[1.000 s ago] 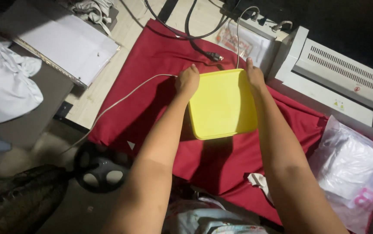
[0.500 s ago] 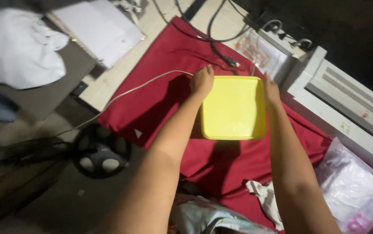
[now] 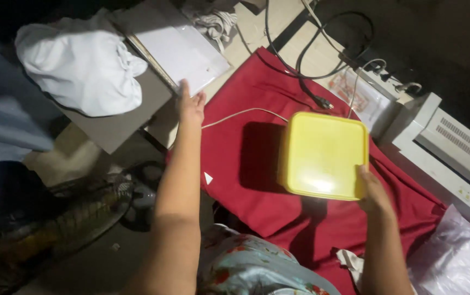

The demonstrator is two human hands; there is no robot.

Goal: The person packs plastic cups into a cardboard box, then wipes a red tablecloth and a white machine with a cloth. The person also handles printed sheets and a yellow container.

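Two hands are apart in the head view: the right hand has its grip on the near corner of the yellow container on the red cloth; the left hand, fingers extended, touches the white sheet stack.

There were two hands: the left hand and the right hand. There was one yellow container and one red cloth. There was one stack of white sheets and one white bundle of fabric. I counted one thin white cord and at least two black cables. There was one white machine, one fan and one clear plastic bag.
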